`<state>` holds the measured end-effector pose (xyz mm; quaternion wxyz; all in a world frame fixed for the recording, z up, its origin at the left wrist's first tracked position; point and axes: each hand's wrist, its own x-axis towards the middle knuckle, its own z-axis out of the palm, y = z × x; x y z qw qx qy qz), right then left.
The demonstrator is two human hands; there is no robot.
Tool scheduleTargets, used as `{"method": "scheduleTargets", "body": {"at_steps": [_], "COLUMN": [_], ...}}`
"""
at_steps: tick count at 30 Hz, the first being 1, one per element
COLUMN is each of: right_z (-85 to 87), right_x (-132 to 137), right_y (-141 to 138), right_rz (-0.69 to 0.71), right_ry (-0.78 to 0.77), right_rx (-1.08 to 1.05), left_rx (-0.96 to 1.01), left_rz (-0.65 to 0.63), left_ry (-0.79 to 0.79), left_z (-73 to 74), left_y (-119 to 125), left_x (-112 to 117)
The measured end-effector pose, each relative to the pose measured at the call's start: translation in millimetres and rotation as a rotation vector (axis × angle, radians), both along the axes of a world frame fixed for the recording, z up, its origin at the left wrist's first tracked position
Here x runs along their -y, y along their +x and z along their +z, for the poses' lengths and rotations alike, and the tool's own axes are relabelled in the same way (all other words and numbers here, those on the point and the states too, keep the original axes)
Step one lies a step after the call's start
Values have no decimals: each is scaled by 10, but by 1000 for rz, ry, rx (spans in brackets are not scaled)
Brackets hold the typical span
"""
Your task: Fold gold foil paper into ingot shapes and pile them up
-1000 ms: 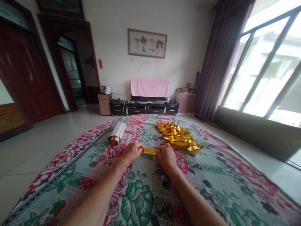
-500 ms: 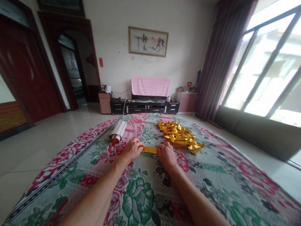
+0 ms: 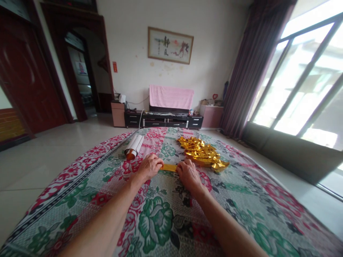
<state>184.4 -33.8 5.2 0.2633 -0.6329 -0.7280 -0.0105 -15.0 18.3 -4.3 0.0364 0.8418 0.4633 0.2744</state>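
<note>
A narrow strip of gold foil paper (image 3: 169, 167) lies on the flowered blanket (image 3: 160, 221) between my two hands. My left hand (image 3: 149, 167) has its fingers curled and pinches the strip's left end. My right hand (image 3: 188, 174) presses down on the right end with bent fingers. Just beyond my right hand lies a heap of folded gold foil pieces (image 3: 201, 153). A roll of white-backed foil paper (image 3: 133, 146) rests on the blanket beyond my left hand.
The blanket covers a tiled floor (image 3: 32, 167). A dark TV cabinet (image 3: 166, 121) with a pink cloth (image 3: 171, 97) stands at the far wall. Dark doors (image 3: 24, 78) are at the left, curtains (image 3: 241, 71) and a big window (image 3: 308, 75) at the right.
Both hands stay on the gold strip and have drawn slightly closer together. The view has shifted a little downward.
</note>
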Motion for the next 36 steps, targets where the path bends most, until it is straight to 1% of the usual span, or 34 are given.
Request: {"method": "scheduleTargets", "body": {"at_steps": [5, 8, 11, 13, 16, 21, 25, 28, 31, 34, 36], "right_z": [-9, -4, 20, 33, 18, -57, -74, -81, -93, -99, -100], "right_x": [3, 5, 21, 38, 55, 29, 9, 4, -1, -3, 0], "right_y": [87, 99, 60, 19, -24, -6, 14, 12, 3, -3, -5], "right_rz": [55, 59, 14, -40, -106, -74, -58, -66, -78, -84, -83], "right_ry": [-18, -27, -37, -38, -20, 19, 26, 32, 39, 53, 63], "right_rx": [-31, -55, -68, -63, -52, -49, -64, -73, -74, -73, -75], "left_rx": [44, 49, 40, 25, 2, -28, -8, 9, -29, -38, -44], "left_rz": [-6, -6, 3, 2, 0, -12, -19, -17, 59, 220, 326], "left_ry": [-9, -5, -3, -6, 1, -30, -84, -113, -101, -27, 35], "left_z": [-15, -24, -29, -29, -22, -25, -43, -13, 54, 100, 101], "left_y": [-8, -8, -5, -2, -3, -37, -95, -88, 23, 204, 314], "left_x": [-15, -21, -23, -22, -19, -48, -115, -128, -52, 104, 214]}}
